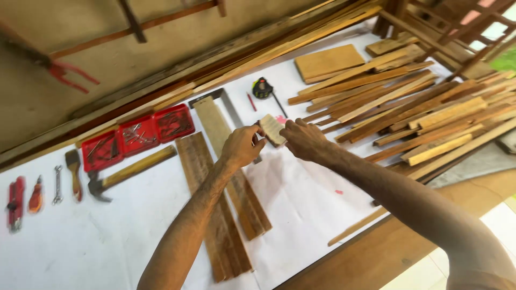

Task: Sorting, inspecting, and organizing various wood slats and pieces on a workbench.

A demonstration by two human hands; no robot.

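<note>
— What's in the grip?
— A small pale block [272, 129], rough, rectangular, mid-frame, pinched between left hand [242, 146] and right hand [302, 139].
— Below it?
— Long grooved brown planks [215, 204] on white sheet [97, 236].

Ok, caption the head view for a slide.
Left hand and right hand hold a small pale wooden block above long brown planks.

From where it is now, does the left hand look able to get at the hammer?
Probably yes. The hammer lies uncovered on the white sheet, left of the left hand, but that hand is gripping a small wood block.
</note>
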